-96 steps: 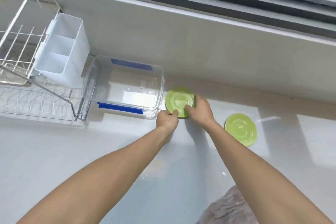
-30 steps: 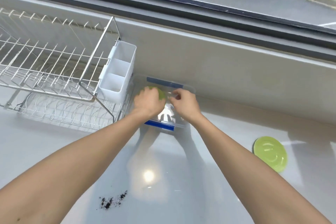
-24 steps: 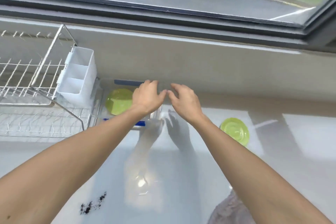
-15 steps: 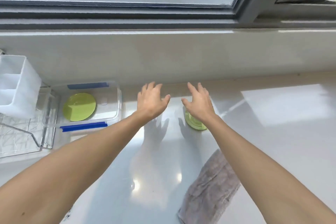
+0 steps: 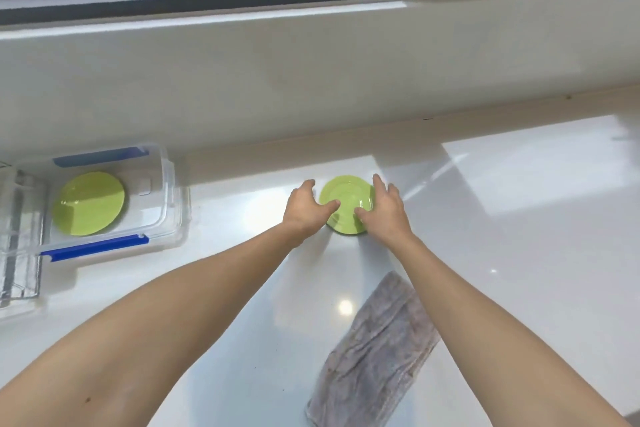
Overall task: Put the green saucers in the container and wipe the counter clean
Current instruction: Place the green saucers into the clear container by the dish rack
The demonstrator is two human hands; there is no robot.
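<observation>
Round green saucer on table [image 5: 347, 196]: both side edges hidden under hands; grey crumpled cloth [image 5: 372, 357] partly behind right forearm; wire dish rack [image 5: 15, 236] cut by left edge
</observation>
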